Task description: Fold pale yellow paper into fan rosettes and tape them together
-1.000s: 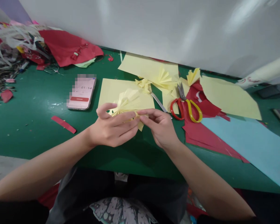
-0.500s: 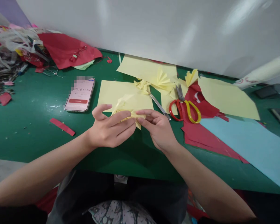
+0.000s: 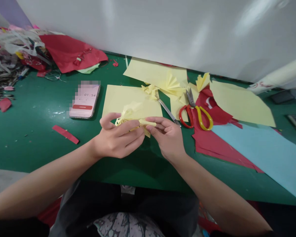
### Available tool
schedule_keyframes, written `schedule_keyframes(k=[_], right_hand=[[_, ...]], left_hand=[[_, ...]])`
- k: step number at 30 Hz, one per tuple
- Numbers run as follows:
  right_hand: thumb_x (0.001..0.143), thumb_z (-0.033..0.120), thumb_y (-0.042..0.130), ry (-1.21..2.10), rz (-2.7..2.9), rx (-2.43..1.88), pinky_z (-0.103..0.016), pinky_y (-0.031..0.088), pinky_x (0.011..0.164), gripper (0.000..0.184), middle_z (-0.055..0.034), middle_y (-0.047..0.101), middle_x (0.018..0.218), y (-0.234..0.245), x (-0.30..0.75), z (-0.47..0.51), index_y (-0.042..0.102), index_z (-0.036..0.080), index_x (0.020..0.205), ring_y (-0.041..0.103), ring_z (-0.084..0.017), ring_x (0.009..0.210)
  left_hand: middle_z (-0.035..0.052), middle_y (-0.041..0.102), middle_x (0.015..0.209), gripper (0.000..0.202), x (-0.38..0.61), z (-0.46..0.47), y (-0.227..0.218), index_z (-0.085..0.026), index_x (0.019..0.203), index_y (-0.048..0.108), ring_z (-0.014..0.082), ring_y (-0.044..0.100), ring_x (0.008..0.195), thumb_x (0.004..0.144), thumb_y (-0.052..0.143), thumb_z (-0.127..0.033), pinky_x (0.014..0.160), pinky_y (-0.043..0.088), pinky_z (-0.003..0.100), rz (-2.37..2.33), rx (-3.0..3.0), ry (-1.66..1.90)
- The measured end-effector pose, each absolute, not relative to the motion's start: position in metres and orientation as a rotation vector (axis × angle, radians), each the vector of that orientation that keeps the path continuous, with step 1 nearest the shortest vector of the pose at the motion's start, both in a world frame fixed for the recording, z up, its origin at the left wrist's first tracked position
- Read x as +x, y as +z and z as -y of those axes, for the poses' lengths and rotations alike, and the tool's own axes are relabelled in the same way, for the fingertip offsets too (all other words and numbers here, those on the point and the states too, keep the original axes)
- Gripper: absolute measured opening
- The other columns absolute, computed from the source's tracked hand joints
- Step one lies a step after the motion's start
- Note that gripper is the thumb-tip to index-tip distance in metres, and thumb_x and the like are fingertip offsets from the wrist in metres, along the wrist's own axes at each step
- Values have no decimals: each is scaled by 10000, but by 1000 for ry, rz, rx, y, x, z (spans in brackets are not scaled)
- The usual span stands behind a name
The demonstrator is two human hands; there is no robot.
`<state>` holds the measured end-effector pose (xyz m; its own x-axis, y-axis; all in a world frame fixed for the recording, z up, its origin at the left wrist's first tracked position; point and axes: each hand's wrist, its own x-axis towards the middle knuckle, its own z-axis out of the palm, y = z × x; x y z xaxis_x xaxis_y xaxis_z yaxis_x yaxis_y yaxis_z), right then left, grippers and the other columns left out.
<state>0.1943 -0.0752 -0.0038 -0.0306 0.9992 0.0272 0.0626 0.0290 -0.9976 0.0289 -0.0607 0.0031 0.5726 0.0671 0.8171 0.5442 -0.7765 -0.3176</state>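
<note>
Left hand [image 3: 118, 141] and right hand [image 3: 169, 140] are holding pleated yellow paper [image 3: 131, 112] over a green table [image 3: 128, 171]

The pleated yellow paper is sitting between the two hands, its fan spreading out behind the left fingers. The left grip is grasping the fan side, while one digit is bending up apart from the others. The right grip is pinching the narrow end between thumb and fingers. In the view, the fan is overlapping a flat yellow sheet [image 3: 113, 98]; whether they are touching, I cannot tell.

Just beyond the right hand, a thin silver tool [image 3: 169, 112] is lying at a slant, its far end reaching a crumpled yellow piece [image 3: 151, 91]. To the right, scissors [image 3: 204, 118] with one red and one yellow handle are resting partly on red paper [image 3: 212, 144], and a light-blue sheet [image 3: 263, 151] is lying beside them. On the left, a phone [image 3: 84, 107] is showing 01:54, its screen partly blurred, and a red strip [image 3: 65, 134] is lying nearer the person.
</note>
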Motion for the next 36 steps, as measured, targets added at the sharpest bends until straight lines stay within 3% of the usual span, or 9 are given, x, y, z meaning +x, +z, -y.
schedule_keyframes(k=[11,19,23,27,36], right_hand=[[698,232,645,968,1416,-1237,-275,563,711,55,8,712,770,3,193,80,670,224,747,668,-131,729],[740,193,603,860,1556,-1099,-225,561,679,83,20,661,799,-2,195,82,633,226,809,649,-106,758],[731,212,616,767,1600,-1129,-196,556,661,129,27,652,818,0,196,81,595,238,856,649,-94,748],[724,195,625,618,1694,-1123,-199,544,708,92,16,642,809,3,197,80,621,214,814,630,-82,750],[720,129,621,384,1777,-1032,-251,524,626,135,3,657,739,4,202,76,677,238,777,608,-103,696]], left_hand=[[-124,680,703,146,31,62,3,-228,622,566,128,611,724,688,666,-145,774,314,372,593,-2203,-1168],[-7,699,863,96,32,62,2,-182,726,546,154,637,877,738,598,-102,947,320,406,668,-2358,-1181],[16,703,859,78,31,62,2,-168,746,553,140,648,850,767,558,-93,997,295,407,648,-2398,-1187],[24,705,821,75,30,61,1,-157,750,558,136,655,806,768,548,-85,983,308,400,629,-2390,-1203],[-29,704,774,95,30,60,5,-176,708,559,140,652,778,743,589,-93,952,325,418,659,-2339,-1205]])
